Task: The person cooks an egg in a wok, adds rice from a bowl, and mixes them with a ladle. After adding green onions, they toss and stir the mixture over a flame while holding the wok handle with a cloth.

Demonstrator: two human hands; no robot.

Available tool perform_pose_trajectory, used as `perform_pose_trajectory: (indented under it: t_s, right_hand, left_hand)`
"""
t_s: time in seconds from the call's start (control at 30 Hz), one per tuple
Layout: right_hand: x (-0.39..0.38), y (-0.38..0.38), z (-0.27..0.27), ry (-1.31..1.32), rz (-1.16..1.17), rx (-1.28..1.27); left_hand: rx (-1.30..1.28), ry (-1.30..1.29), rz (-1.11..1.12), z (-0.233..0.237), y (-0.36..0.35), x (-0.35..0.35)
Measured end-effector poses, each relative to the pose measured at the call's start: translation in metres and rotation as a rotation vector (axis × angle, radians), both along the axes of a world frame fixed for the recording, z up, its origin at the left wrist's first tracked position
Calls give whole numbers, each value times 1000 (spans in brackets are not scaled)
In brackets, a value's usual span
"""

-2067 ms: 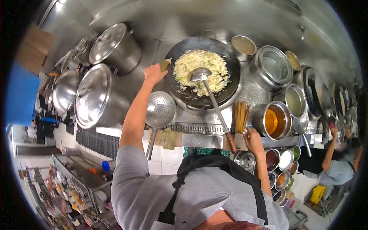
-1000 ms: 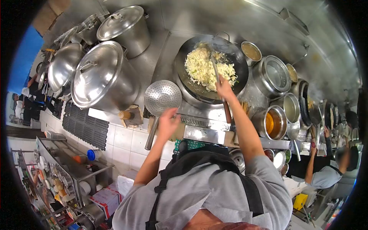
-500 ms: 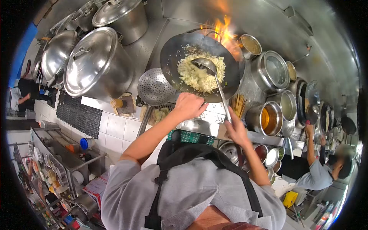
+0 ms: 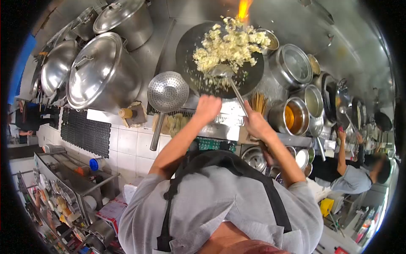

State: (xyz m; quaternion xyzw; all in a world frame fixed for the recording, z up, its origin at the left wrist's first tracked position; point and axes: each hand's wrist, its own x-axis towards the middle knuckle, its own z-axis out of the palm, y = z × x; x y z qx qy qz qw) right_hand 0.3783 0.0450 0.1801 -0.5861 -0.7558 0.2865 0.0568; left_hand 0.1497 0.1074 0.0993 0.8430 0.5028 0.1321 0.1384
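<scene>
Watching this toss from here, I see the left hand [image 4: 208, 108] closed at the near rim of the wok [image 4: 194, 63], though the grip itself is hidden under the knuckles. The wok is tilted. The right hand [image 4: 256, 123] is wrapped round the handle of the ladle [image 4: 220, 71], whose bowl sits low in the wok under the rice [image 4: 230, 44]. Most of the rice is in the air over the far half of the wok, some of it level with the far rim, and a flame [image 4: 244, 7] stands just behind it.

My first worry is a spill. The heap is high and far back, so if the wok does not come under it, I judge grains would drop behind the rim or into the small pot [image 4: 273, 42] just beside the wok's right edge. The flame is near enough that oil thrown off the rice could flare toward the hands.

The oil pot [image 4: 292, 116] stands just beside the right hand, and a wide swing of the ladle handle could knock it or the chopsticks [image 4: 257, 101] between it and the wok. The skimmer [image 4: 168, 91] lies just left of the left wrist, where an elbow could catch its handle. A co-worker [image 4: 351, 178] stands to the right, well apart.
</scene>
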Motion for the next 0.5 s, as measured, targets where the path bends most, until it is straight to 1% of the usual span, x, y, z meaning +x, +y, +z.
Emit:
perform_pose_trajectory:
  t_s: [0.03, 0.07, 0.13, 0.17, 0.2, 0.23, 0.27, 0.3, 0.33, 0.37, 0.4, 0.43, 0.47, 0.5]
  right_hand:
    - [5, -7, 23, -24, 57, -36]
    - [3, -18, 58, -64, 53, -125]
    - [10, -1, 53, -66, 107, -23]
    - [11, -9, 43, -59, 127, -3]
    - [6, 6, 14, -40, 40, 6]
    - [0, 23, -18, -42, -48, 34]
    - [-8, 35, -46, -109, -104, 82]
    - [-12, 38, -62, -178, -157, 114]
    - [-8, 28, -59, -181, -133, 106]
    - [-4, 12, -52, -183, -106, 102]
    - [-2, 4, -44, -182, -78, 103]
    - [-1, -1, -24, -189, -29, 55]
    - [-1, -10, 5, -195, 23, -6]
    - [1, -20, 20, -200, 72, -77]
  left_hand:
    - [-22, 13, -24, 5, 7, 3]
    - [44, -35, -41, 37, 1, -4]
    - [60, -67, -72, 60, 16, -5]
    - [37, -77, -94, 58, 7, -6]
    - [14, -176, -67, 40, 7, 0]
    - [-8, -139, -35, 17, -4, 3]
    - [-1, -100, -2, -9, -4, 4]
    - [-10, -64, 36, -27, -14, 4]
    - [-19, -92, 26, -33, -33, -7]
    - [-32, -66, 9, -28, -55, -18]
    - [-125, 1, -1, 1, -71, -26]
    - [-110, -67, 1, 19, -81, -30]
    - [-31, -133, -12, 44, -73, -27]
    - [41, -196, -27, 62, -61, -20]
